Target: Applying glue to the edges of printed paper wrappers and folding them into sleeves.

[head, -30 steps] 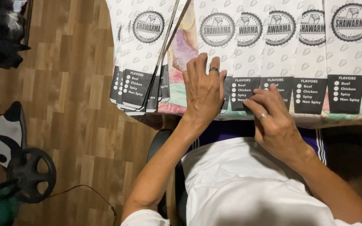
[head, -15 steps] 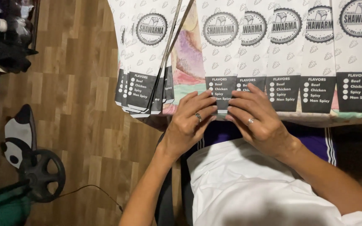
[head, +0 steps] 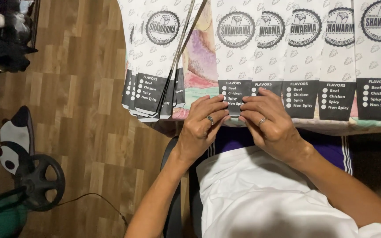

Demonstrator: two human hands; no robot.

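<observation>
Several long white paper bags (head: 331,57) with a round printed emblem and a black bottom panel lie side by side on a table. My left hand (head: 204,123) and my right hand (head: 267,123) both pinch the bottom edge of the leftmost bag of that row (head: 234,53), fingertips almost meeting at its black panel. Each hand wears a ring. A stack of the same bags (head: 153,66) lies fanned out to the left, overhanging the table edge.
The table has a colourful patterned cover (head: 201,66). A wooden floor (head: 84,110) lies to the left, with a black weight plate (head: 40,181), a panda-shaped toy (head: 14,136) and a cable on it. I sit on a dark chair, in a white shirt.
My left hand slid down from flat on the bag to its bottom edge. Both hands have drawn together and now pinch that edge.
</observation>
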